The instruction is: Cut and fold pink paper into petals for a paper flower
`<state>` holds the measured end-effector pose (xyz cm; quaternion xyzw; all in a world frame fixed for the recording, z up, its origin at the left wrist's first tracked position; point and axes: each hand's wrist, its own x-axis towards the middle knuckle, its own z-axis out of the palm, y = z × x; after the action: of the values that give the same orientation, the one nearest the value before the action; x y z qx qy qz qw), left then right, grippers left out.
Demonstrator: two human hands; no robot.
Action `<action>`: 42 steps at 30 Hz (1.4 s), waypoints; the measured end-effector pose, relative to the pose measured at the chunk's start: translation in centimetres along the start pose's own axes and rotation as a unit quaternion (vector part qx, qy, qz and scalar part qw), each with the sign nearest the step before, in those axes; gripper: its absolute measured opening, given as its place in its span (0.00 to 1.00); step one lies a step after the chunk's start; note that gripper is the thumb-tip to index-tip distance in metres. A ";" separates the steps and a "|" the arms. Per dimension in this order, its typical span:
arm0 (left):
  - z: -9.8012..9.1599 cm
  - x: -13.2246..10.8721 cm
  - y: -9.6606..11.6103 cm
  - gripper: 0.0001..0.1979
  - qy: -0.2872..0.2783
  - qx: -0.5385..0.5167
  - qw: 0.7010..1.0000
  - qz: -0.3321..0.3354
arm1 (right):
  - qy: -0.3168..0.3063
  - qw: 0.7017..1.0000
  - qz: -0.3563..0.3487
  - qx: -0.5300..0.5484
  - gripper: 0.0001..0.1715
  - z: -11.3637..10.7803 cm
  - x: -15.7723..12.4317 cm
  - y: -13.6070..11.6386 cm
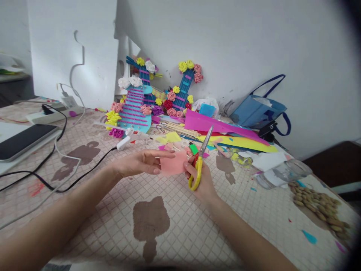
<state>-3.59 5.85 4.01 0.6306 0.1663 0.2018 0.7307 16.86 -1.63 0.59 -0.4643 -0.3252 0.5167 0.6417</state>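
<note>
A small square of salmon-pink paper (174,164) is held up over the table between my two hands. My right hand (203,180) pinches its right edge under the thumb. The same hand is closed around scissors with yellow-and-red handles (199,169), their blades pointing up and away. At the paper's left edge is my left hand (142,162), index finger stretched along the top and thumb lower down, with a gap between them. Its other fingers are partly hidden. Just behind the paper lies a bright green piece (193,149).
A white glue gun (128,141) with a black cord lies left of centre. Decorated blue stick crafts (135,107) with paper flowers stand behind. Coloured paper sheets (222,128), a clear jar (282,174), nuts (318,205), a blue bag (256,109) and a phone (26,141) are around.
</note>
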 end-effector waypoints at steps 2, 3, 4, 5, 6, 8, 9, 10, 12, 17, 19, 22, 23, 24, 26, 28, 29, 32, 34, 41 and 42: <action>0.0 0.1 -0.2 0.24 0.009 0.020 0.999 -0.027 | -0.002 1.000 -0.001 -0.002 0.20 0.0 -0.1 0.0; 0.1 0.3 -0.4 0.22 0.025 0.029 0.999 -0.037 | -0.002 1.000 -0.001 -0.005 0.20 0.0 -0.2 -0.1; 0.1 0.4 -0.6 0.19 0.047 0.037 0.997 -0.042 | -0.003 1.000 -0.001 -0.008 0.20 0.0 -0.2 -0.1; 0.2 0.6 -0.8 0.16 0.073 0.041 0.996 -0.042 | -0.002 1.000 -0.001 -0.010 0.20 -0.1 -0.2 -0.1; 0.3 0.8 -1.1 0.14 0.100 0.041 0.993 -0.039 | -0.001 1.000 0.000 -0.011 0.20 -0.1 -0.2 -0.1; 0.5 1.1 -1.5 0.11 0.142 0.033 0.989 -0.034 | 0.000 1.000 0.000 -0.011 0.21 -0.2 -0.2 -0.1; 0.6 1.2 -1.6 0.11 0.155 0.025 0.987 -0.033 | 0.000 1.000 0.001 -0.011 0.21 -0.2 -0.1 -0.1; 0.7 1.3 -1.8 0.11 0.163 0.015 0.986 -0.034 | -0.002 1.000 0.002 -0.012 0.21 -0.2 -0.1 0.0; 1.0 1.5 -2.1 0.12 0.165 -0.011 0.985 -0.041 | -0.007 1.000 -0.001 -0.015 0.21 -0.1 -0.2 0.1; 2.0 1.9 -2.9 0.15 0.190 -0.048 0.980 -0.038 | -0.015 0.999 -0.012 -0.029 0.22 -0.1 -0.3 0.5; 2.0 1.9 -2.8 0.15 0.214 -0.048 0.975 -0.030 | -0.037 0.999 -0.009 -0.030 0.22 -0.2 -0.3 0.4; 1.3 1.7 -1.9 0.14 0.243 -0.069 0.968 -0.018 | -0.082 0.996 -0.023 -0.034 0.22 -0.4 -0.3 0.2; 0.9 1.6 -1.5 0.13 0.250 -0.079 0.965 -0.011 | -0.093 0.995 -0.026 -0.036 0.24 -0.4 -0.4 0.1; 0.4 1.5 -1.2 0.13 0.256 -0.089 0.963 -0.005 | -0.105 0.994 -0.021 -0.034 0.27 -0.4 -0.4 0.0; -0.5 1.4 -0.7 0.13 0.270 -0.107 0.957 0.011 | -0.144 0.989 0.019 -0.018 0.33 -0.2 -0.8 -0.3; -1.4 1.3 -0.6 0.13 0.284 -0.129 0.950 0.026 | -0.223 0.971 0.085 0.011 0.37 -0.1 -1.4 -0.6; -1.8 1.4 -0.7 0.12 0.288 -0.142 0.947 0.032 | -0.270 0.955 0.119 0.026 0.39 0.0 -1.8 -0.8; -2.7 1.5 -1.0 0.11 0.289 -0.179 0.939 0.047 | -0.380 0.898 0.211 0.069 0.41 0.2 -2.9 -0.8; -3.0 1.5 -1.2 0.10 0.291 -0.199 0.934 0.052 | -0.413 0.872 0.244 0.097 0.41 0.2 -3.4 -0.6; -3.1 1.4 -0.8 0.09 0.296 -0.233 0.925 0.060 | -0.431 0.853 0.260 0.138 0.42 0.3 -3.7 0.1; -3.1 1.4 -0.8 0.09 0.295 -0.232 0.925 0.059 | -0.430 0.854 0.260 0.138 0.42 0.3 -3.6 0.1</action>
<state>-3.82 9.10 2.79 0.3638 0.2852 0.4542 0.7616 15.64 -5.07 0.82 -0.1700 -0.3615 0.8523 0.3378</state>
